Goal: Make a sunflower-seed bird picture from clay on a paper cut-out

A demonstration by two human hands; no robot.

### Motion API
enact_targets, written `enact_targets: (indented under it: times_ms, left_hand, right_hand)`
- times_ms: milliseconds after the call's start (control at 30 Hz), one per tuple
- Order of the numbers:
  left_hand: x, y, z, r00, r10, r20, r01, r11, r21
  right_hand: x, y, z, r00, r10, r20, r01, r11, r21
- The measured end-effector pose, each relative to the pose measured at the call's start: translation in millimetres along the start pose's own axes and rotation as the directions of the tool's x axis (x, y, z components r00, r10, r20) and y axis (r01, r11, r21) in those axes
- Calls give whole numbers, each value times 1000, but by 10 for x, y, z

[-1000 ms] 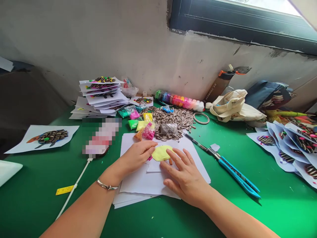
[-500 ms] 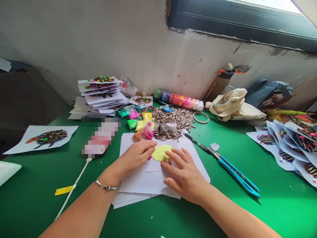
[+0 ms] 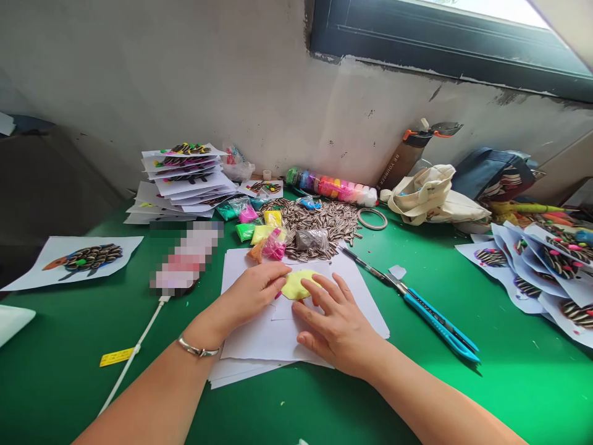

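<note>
A flat pale-yellow oval of modelling clay (image 3: pixel 294 287) lies on a small white sheet atop a stack of white paper (image 3: pixel 259 343). At the clay's left edge is my left hand (image 3: pixel 252 293), its fingers and thumb drawn together; what they hold, if anything, is hidden. A bit of magenta clay (image 3: pixel 278 295) peeks out by its fingertips. My right hand (image 3: pixel 340 318) is open, fingers spread, with fingertips resting on the right side of the yellow oval.
Behind the paper lie bagged coloured clays (image 3: pixel 273 219) and a heap of striped sunflower seeds (image 3: pixel 310 216). A pen (image 3: pixel 365 266) and a blue cutter (image 3: pixel 440 324) are on the right. Seed pictures are stacked left (image 3: pixel 194 185) and right (image 3: pixel 556 266).
My right hand has slid slightly left across the yellow clay, covering more of its lower right side. My left hand stays at the clay's edge. The view has shifted slightly.
</note>
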State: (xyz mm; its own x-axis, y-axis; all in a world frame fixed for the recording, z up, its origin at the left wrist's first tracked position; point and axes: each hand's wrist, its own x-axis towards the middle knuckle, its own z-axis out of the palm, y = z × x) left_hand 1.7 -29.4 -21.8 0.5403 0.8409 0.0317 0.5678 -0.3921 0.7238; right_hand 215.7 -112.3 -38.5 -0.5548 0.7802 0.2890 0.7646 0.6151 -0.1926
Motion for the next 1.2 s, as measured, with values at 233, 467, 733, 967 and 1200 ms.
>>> enact_targets:
  times_ms: [233, 467, 733, 967, 1200]
  left_hand:
    - [-22, 24, -1, 999, 50, 11, -50, 999, -13]
    - [-54, 8, 26, 996, 91, -6, -91, 996, 14]
    - [-81, 17, 25, 995, 98, 24, -99, 995, 29]
    - [-145, 65, 11, 990, 102, 101, -108, 993, 53]
    - [-156, 76, 18, 985, 129, 113, -136, 989, 51]
  right_hand:
    - [12, -2, -4, 1000, 4, -11, -4, 999, 33]
    - [32, -30, 21, 997, -11, -72, 13, 999, 30]
    - [-10, 6, 44, 991, 19, -129, -14, 999, 40]
    - [2, 7, 14, 995, 12, -97, -3, 995, 100]
    - [-9, 27, 4, 996, 12, -89, 2, 989, 150]
